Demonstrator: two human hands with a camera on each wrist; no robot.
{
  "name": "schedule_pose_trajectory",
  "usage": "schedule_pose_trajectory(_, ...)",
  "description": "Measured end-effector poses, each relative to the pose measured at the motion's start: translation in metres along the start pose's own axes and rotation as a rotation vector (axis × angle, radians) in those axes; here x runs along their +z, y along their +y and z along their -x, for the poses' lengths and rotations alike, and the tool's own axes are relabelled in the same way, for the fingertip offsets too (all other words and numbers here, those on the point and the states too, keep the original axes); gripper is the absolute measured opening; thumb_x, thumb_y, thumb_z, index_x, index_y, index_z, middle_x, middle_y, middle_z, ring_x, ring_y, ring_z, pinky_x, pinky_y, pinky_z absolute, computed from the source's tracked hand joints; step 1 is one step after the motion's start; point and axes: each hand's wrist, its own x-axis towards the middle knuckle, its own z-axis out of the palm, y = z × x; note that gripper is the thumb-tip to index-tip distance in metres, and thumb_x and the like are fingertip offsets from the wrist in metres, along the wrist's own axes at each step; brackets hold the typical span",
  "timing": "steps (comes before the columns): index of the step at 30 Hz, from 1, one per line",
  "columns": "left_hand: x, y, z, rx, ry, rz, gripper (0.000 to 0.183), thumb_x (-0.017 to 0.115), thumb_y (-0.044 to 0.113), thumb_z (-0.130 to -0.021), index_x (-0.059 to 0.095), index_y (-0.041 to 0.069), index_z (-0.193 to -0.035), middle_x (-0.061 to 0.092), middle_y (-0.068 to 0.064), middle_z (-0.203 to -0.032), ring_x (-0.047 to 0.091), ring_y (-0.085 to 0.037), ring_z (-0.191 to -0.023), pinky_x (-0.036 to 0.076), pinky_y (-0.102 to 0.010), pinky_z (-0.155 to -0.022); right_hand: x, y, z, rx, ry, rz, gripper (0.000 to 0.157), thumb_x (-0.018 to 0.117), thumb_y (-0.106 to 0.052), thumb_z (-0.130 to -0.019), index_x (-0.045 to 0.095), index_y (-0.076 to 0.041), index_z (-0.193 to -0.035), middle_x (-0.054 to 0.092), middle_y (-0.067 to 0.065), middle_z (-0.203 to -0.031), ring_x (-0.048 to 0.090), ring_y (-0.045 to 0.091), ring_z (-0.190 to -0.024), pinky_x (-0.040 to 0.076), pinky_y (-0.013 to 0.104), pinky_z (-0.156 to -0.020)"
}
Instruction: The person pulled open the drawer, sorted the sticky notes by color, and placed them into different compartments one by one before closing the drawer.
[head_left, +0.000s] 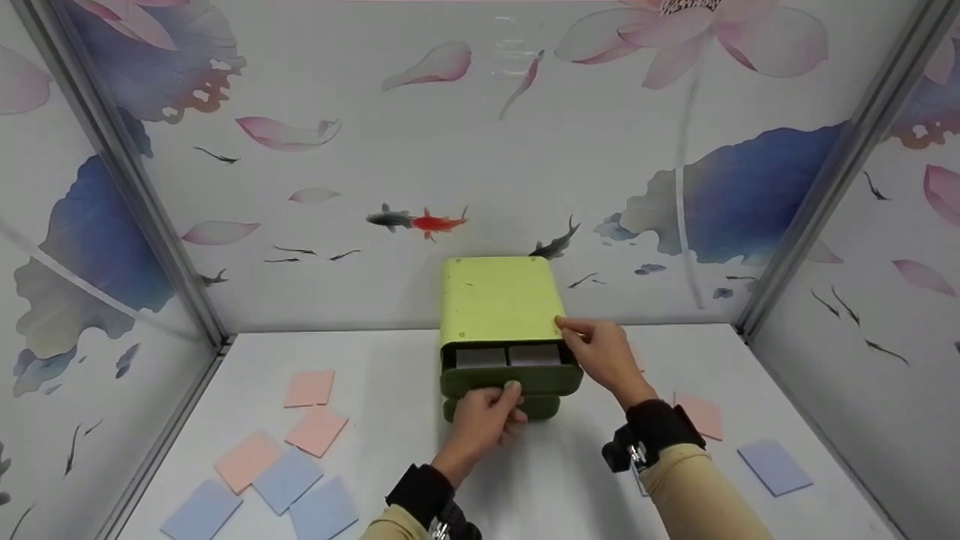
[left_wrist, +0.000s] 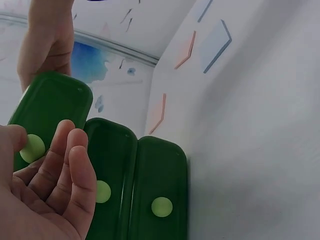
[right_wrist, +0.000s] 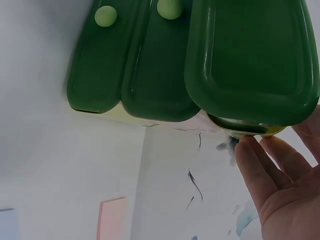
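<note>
A small drawer cabinet (head_left: 499,296) with a lime-yellow shell and green drawer fronts stands against the back wall. Its top drawer (head_left: 540,379) is pulled partly out, showing two pale grey flat shapes inside, side by side. My left hand (head_left: 484,420) pinches that drawer's round light-green knob (left_wrist: 33,148) between thumb and fingers. Below it, two lower drawers, the middle drawer (left_wrist: 111,160) and the bottom drawer (left_wrist: 159,175), are closed. My right hand (head_left: 600,352) touches the cabinet's right side near the top front edge, its fingertips (right_wrist: 246,145) against the shell.
Several pink squares (head_left: 317,430) and blue squares (head_left: 288,480) lie at the left of the white table (head_left: 397,390). To the right are a pink square (head_left: 699,415) and a blue square (head_left: 775,467). Patterned panels (head_left: 360,172) in metal frames enclose the back and sides.
</note>
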Motion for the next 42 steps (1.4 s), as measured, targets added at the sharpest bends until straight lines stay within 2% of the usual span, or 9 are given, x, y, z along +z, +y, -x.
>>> schedule_pose_trajectory(4,0.0,0.002,-0.008,-0.011,0.017,-0.017,0.044,0.054,0.047,-0.097,0.071,0.007,-0.095,0.071,-0.004,-0.079,0.064,-0.012,-0.064,0.053,-0.027,-0.057,-0.001,-0.003,-0.001,0.014,-0.012,0.016,0.03,0.058,-0.02,-0.098,0.067,-0.014,-0.126,0.066,0.01,-0.128,0.067,0.023,-0.106,0.055,0.037,-0.084)
schedule_pose_trajectory(7,0.0,0.004,-0.014,-0.023,0.033,-0.037,0.046,0.053,0.048,-0.098,0.071,0.006,-0.097,0.071,-0.003,-0.078,0.064,-0.012,-0.063,0.053,-0.028,-0.057,-0.003,-0.006,-0.003,0.009,-0.021,0.048,0.03,0.058,-0.021,-0.098,0.067,-0.015,-0.127,0.065,0.01,-0.13,0.067,0.027,-0.112,0.056,0.043,-0.089)
schedule_pose_trajectory(9,0.0,0.006,-0.018,-0.027,0.04,-0.05,0.047,0.053,0.048,-0.098,0.071,0.005,-0.097,0.071,-0.003,-0.078,0.064,-0.012,-0.063,0.053,-0.028,-0.056,-0.004,-0.007,-0.004,0.007,-0.024,0.069,0.03,0.058,-0.021,-0.099,0.067,-0.015,-0.127,0.065,0.011,-0.13,0.067,0.028,-0.111,0.056,0.044,-0.088)
schedule_pose_trajectory(12,0.0,0.007,-0.023,-0.031,0.041,-0.044,0.047,0.052,0.046,-0.098,0.071,0.002,-0.098,0.071,-0.003,-0.078,0.063,-0.012,-0.062,0.051,-0.026,-0.054,-0.005,-0.009,-0.005,0.017,-0.024,0.082,0.03,0.058,-0.02,-0.098,0.067,-0.015,-0.126,0.066,0.012,-0.129,0.069,0.026,-0.104,0.057,0.037,-0.08)
schedule_pose_trajectory(17,0.0,0.008,-0.032,-0.041,0.043,0.004,0.048,0.05,0.045,-0.1,0.068,0.0,-0.103,0.071,-0.004,-0.081,0.062,-0.011,-0.063,0.049,-0.023,-0.052,-0.005,-0.012,-0.006,0.018,-0.014,0.093,0.028,0.059,-0.018,-0.097,0.069,-0.015,-0.123,0.068,0.012,-0.125,0.066,0.02,-0.089,0.047,0.027,-0.065)
schedule_pose_trajectory(22,-0.001,0.008,-0.037,-0.042,0.048,0.009,0.049,0.048,0.045,-0.101,0.067,0.0,-0.105,0.07,-0.004,-0.083,0.063,-0.012,-0.064,0.052,-0.026,-0.053,-0.003,-0.012,-0.005,0.003,-0.003,0.094,0.029,0.057,-0.018,-0.097,0.069,-0.013,-0.123,0.067,0.011,-0.125,0.07,0.023,-0.1,0.051,0.029,-0.07)
schedule_pose_trajectory(29,-0.001,0.008,-0.041,-0.045,0.046,0.018,0.051,0.047,0.048,-0.101,0.065,0.001,-0.105,0.069,-0.005,-0.085,0.061,-0.012,-0.063,0.047,-0.02,-0.048,-0.001,-0.01,-0.004,-0.023,0.023,0.075,0.029,0.058,-0.02,-0.097,0.069,-0.012,-0.123,0.067,0.011,-0.127,0.069,0.03,-0.106,0.058,0.042,-0.082)
schedule_pose_trajectory(37,0.001,0.009,-0.041,-0.008,0.092,-0.101,0.049,0.045,0.048,-0.101,0.066,0.004,-0.099,0.069,-0.004,-0.081,0.063,-0.013,-0.063,0.052,-0.027,-0.052,0.0,-0.01,-0.001,-0.043,0.01,0.067,0.035,0.064,-0.025,-0.095,0.066,-0.01,-0.127,0.065,0.014,-0.129,0.069,0.033,-0.105,0.058,0.045,-0.084)
schedule_pose_trajectory(42,-0.002,0.007,-0.038,0.066,0.15,-0.219,0.05,0.043,0.048,-0.102,0.067,0.004,-0.094,0.071,-0.008,-0.079,0.065,-0.014,-0.06,0.051,-0.028,-0.053,0.002,-0.01,0.001,-0.032,0.015,0.064,0.035,0.065,-0.024,-0.095,0.066,-0.011,-0.128,0.064,0.013,-0.131,0.068,0.033,-0.108,0.058,0.045,-0.085)
